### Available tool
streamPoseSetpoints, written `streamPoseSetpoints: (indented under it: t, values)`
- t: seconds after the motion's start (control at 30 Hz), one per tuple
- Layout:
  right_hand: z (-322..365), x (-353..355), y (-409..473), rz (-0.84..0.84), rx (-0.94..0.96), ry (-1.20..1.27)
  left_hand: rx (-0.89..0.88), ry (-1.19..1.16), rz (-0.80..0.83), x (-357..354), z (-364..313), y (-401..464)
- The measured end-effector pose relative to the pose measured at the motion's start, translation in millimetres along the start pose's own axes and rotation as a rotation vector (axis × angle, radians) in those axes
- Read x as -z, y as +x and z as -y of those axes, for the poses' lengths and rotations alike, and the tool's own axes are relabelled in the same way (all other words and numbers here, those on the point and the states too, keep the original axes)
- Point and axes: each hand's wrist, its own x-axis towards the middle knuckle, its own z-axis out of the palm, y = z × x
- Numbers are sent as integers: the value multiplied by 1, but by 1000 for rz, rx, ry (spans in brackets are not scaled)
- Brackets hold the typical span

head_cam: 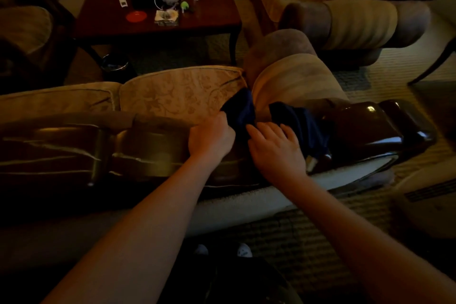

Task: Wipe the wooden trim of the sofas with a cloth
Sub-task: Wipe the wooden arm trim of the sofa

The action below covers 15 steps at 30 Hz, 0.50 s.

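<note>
Fingers (269,128) of the right hand (276,148) lay flat on the cloth (303,121) (left hand (211,137) pinched its other end), the wooden trim (385,123) running on rightward.

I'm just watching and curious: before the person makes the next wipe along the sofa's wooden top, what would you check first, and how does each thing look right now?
1. Cloth in hand: ok. The left hand grips one dark end and the right hand lies on the other part.
2. Cloth on the wooden trim: ok, it lies over the glossy dark wood.
3. Cloth spread flat: not ok, it is bunched and partly draped onto the cushion.
4. Path along the trim: ok, nothing lies on the wood to the right.
5. Cloth clean or damp: cannot tell, the room is too dim.
6. Which trim parts are already wiped: cannot tell.
</note>
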Motion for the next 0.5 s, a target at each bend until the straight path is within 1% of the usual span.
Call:
streamPoseSetpoints:
  t: [0.1,0.17,0.2,0.23,0.27,0.3,0.37,0.43,0.5]
  values:
    - [-12,8,50,330,-19,42,1,21,21,3,0,-1]
    - [-18,12,85,582,-87,136,-22,21,20,4,0,-4]
    - [-27,11,97,675,-122,184,-34,18,18,4,0,-6]
    - [-38,11,103,722,-159,237,-40,15,16,5,1,-8]
    - [-53,12,105,718,-216,285,-42,14,13,5,1,-9]
    - [-72,13,106,678,-281,302,-44,14,9,5,1,-9]
    - [-105,24,98,602,-372,187,-51,14,12,6,-1,-9]
    - [-124,28,83,463,-404,22,-62,19,21,4,-1,-8]
    - [-118,32,64,284,-374,6,-81,48,35,3,-2,-9]
